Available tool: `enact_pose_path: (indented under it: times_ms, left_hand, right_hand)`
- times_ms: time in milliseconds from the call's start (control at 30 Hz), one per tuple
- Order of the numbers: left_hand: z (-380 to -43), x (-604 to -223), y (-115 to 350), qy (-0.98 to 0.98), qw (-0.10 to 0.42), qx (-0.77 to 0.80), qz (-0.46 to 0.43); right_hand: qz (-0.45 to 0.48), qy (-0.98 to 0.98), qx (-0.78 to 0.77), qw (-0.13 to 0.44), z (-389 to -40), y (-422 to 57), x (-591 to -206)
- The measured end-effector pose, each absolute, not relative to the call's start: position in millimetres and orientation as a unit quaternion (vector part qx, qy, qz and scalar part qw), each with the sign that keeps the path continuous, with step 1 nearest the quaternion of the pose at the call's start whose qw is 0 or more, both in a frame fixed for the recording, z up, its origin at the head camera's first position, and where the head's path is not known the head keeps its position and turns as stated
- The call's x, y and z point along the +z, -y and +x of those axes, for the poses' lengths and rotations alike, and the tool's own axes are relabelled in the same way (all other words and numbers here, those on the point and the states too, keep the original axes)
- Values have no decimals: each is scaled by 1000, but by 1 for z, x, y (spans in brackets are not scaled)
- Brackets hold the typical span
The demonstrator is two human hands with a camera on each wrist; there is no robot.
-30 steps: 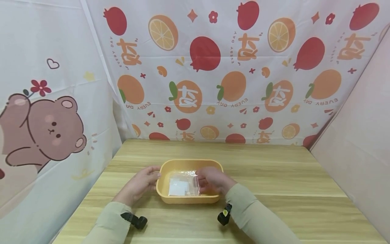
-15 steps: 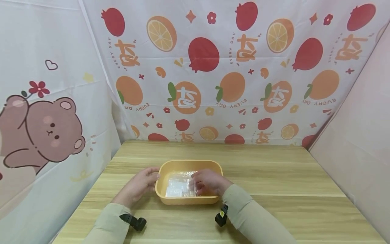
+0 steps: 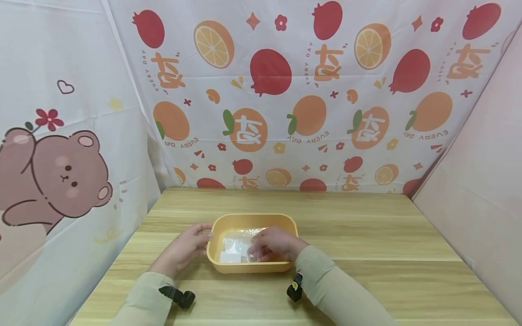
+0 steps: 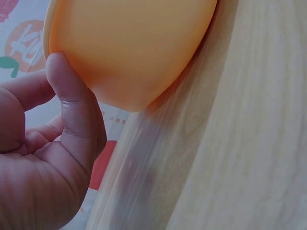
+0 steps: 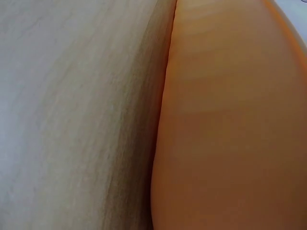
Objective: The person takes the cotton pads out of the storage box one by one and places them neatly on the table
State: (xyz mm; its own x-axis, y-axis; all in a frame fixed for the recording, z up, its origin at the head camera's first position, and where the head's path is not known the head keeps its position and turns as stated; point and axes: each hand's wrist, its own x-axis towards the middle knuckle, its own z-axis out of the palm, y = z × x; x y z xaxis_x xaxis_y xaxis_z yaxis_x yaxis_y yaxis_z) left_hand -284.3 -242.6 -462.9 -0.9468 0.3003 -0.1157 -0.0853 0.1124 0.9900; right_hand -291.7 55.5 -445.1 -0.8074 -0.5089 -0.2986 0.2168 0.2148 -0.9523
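lying inside the tray (image 3: 253,268), the clear bag (image 3: 235,246) is positioned just left of the fingers of the right hand (image 3: 277,242), the nearer one; its grip cannot be told. the tray's left rim is pinched by the left hand (image 3: 185,246).

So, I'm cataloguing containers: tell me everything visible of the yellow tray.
The tray is yellow-orange, smooth and apparently plastic: a rounded rectangle with raised walls and a rim. It stands upright on the wood-grain table, with clear plastic packaging and a white piece inside. The left hand touches its left end; the right hand reaches in over the right side, any contact there unclear.
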Motion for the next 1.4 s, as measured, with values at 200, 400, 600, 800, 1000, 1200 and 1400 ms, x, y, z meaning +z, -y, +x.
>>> enact_pose_path:
  times_ms: [200, 400, 600, 800, 1000, 1200, 1400]
  left_hand:
    - [-285, -463, 243, -734, 145, 660, 73]
    - [-284, -462, 242, -737, 143, 657, 66]
    - [-284, -462, 241, -740, 142, 654, 65]
    - [-284, -461, 241, -745, 139, 650, 62]
    - [-283, -460, 242, -746, 139, 649, 59]
    - [-282, -459, 241, -740, 141, 655, 61]
    - [-283, -457, 242, -735, 145, 659, 68]
  right_hand:
    - [-118, -742, -592, 290, -291, -55, -446]
    - [-138, -755, -574, 286, -289, -55, -446]
    - [-180, -762, -546, 297, -288, -54, -445]
    - [-202, -786, -507, 293, -289, -53, -444]
    - [-192, -786, -516, 283, -287, -49, -446]
    - [-180, -795, -514, 267, -287, -47, -446]
    - [-180, -793, -518, 264, -287, -46, -442]
